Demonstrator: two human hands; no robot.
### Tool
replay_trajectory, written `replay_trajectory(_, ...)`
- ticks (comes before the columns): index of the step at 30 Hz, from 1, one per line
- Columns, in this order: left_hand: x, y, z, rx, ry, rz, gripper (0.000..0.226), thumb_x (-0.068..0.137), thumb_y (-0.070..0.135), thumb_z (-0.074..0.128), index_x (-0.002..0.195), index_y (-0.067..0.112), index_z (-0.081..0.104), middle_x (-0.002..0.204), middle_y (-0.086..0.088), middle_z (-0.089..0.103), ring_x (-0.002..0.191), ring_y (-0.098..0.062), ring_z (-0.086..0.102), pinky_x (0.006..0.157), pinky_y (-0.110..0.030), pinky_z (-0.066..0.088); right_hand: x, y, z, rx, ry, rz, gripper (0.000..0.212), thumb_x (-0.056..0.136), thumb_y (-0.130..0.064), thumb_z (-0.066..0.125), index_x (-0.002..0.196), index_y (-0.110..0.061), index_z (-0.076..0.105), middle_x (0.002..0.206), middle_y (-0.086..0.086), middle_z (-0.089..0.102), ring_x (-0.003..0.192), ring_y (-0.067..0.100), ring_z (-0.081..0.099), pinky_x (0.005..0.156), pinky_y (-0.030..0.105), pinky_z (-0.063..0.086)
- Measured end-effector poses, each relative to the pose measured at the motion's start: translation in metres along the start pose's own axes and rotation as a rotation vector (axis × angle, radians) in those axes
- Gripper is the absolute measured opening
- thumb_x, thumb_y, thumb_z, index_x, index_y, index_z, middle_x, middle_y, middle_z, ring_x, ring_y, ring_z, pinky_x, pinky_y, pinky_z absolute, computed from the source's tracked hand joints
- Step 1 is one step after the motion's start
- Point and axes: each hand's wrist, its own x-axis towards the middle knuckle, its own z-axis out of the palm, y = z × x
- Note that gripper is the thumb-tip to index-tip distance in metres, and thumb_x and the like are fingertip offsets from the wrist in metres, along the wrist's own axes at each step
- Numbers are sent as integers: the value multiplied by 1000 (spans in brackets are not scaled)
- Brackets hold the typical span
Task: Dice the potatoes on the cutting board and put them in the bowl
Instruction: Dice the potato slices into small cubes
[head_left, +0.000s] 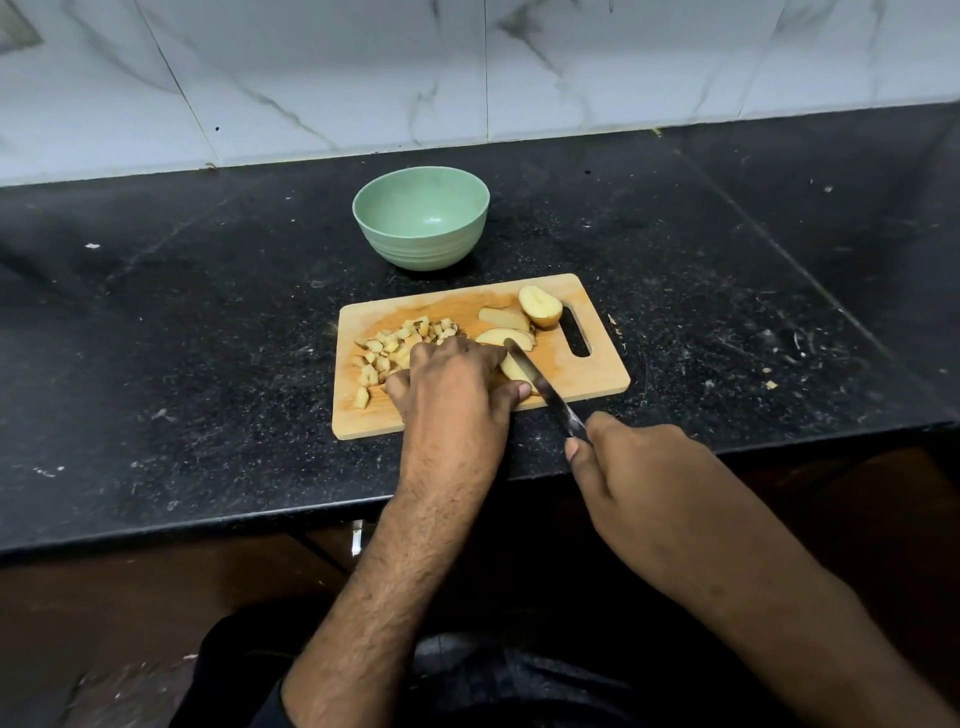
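Status: dicing is partly complete. A pile of diced potato lies on the cutting board, just left of the left-hand fingers. Remaining stock: potato slices just beyond the fingers and a potato half farther back, near the handle slot. The bowl stands on the tabletop behind the board and holds nothing.

Left hand: fingers curled, pressing down a potato piece. Right hand: fingers wrapped around the handle of the knife, blade angled across that piece, beside the left thumb.
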Motion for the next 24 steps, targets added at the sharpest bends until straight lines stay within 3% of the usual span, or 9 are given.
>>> replay_trajectory(6, 2, -1, 0, -4, -19, -1, 44, 91, 46, 65, 133, 36, 60, 128, 10, 55, 118, -16, 37, 87, -37, 21, 3, -5, 1, -15, -12, -18, 25, 106, -43, 27, 91, -25, 37, 73, -6, 48, 67, 17, 47, 55, 30, 32)
replay_trajectory(9, 4, -2, 0, 2, -14, 10, 40, 91, 45, 66, 129, 37, 63, 124, 12, 57, 116, -15, 37, 85, -36, 20, 4, -7, 2, -28, -6, -15, 23, 107, -39, 27, 94, -24, 38, 74, -6, 48, 68, 18, 48, 59, 31, 37)
replay_trajectory(14, 8, -2, -2, -11, -9, 21, 31, 90, 42, 68, 120, 33, 69, 121, 11, 60, 118, -14, 38, 86, -36, 19, 2, -18, 1, -100, -20, 23, 5, 105, -19, 32, 101, -21, 33, 77, -3, 42, 74, 22, 47, 63, 33, 37)
replay_trajectory(18, 9, -4, -2, -22, -13, 39, 30, 88, 40, 70, 117, 31, 71, 121, 11, 61, 119, -14, 39, 86, -36, 19, 8, -26, 0, -122, -62, 50, 16, 98, -5, 31, 107, -17, 35, 80, 0, 40, 77, 24, 45, 66, 35, 39)
replay_trajectory(24, 6, -7, 3, -57, 55, 31, 27, 86, 41, 73, 111, 32, 74, 115, 13, 65, 113, -13, 42, 83, -34, 17, 24, -24, 1, -134, -92, 29, 22, 98, -5, 33, 117, -15, 41, 76, -1, 35, 80, 24, 44, 68, 36, 38)
